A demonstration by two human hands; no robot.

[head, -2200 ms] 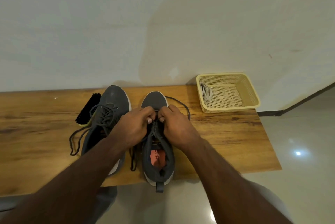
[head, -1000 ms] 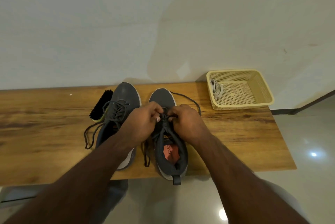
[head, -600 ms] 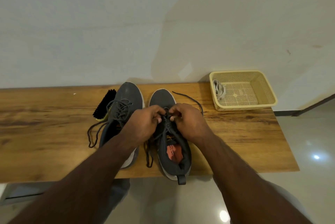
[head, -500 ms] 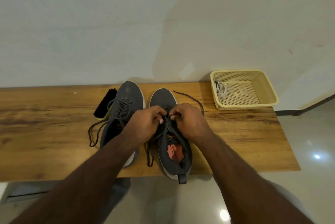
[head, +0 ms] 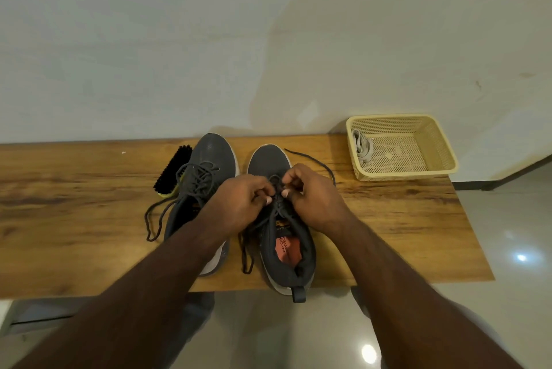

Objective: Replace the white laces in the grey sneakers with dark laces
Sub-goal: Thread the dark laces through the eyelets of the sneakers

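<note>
Two grey sneakers stand side by side on the wooden bench (head: 74, 219), toes toward the wall. The left sneaker (head: 213, 156) carries a dark lace whose loose ends trail to its left. Over the right sneaker (head: 268, 159), my left hand (head: 239, 204) and my right hand (head: 310, 198) each pinch the dark lace (head: 276, 186) at the upper eyelets, fingertips nearly touching. One lace end (head: 310, 159) curves off to the right behind my right hand; another hangs down between the shoes. White laces (head: 362, 146) lie bundled in the yellow basket (head: 442, 144).
A black shoe brush (head: 173, 170) lies against the left sneaker's far left side. The basket sits at the bench's back right corner by the wall. Shiny tiled floor lies below and to the right of the bench.
Both hands stay on the right sneaker's dark lace and have worked slightly at the eyelets. The camera view has shifted a little; the shoes have not moved.
</note>
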